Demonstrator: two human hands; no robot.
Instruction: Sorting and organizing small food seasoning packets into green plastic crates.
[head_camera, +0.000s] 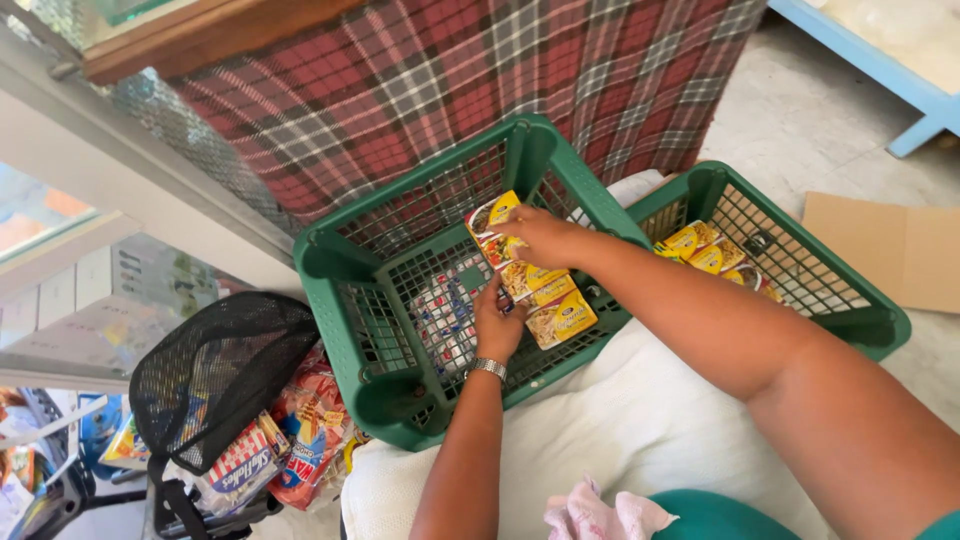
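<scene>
Left hand (497, 325): reaching into the near green plastic basket (330, 262), its grip closing on the lower end of a strip of yellow snack packets (548, 300); a metal wristwatch (489, 368) is sitting on the wrist.
Right hand (540, 236): coming in from the right over the basket rim, its grip pinching the upper end of the same strip.
Strip of packets: hanging between the two grips, inside the near basket, just above its mesh floor.
Second green basket (880, 322): lying just right of the right forearm, holding more yellow packets (700, 250).
White cloth (620, 420): lying under both baskets.
Black mesh bag (215, 370): sitting well left of the left grip, with snack packs (300, 430) beside it.
Plaid cloth (450, 80): hanging beyond both grips.
Cardboard sheet (900, 245): lying on the floor far right.
</scene>
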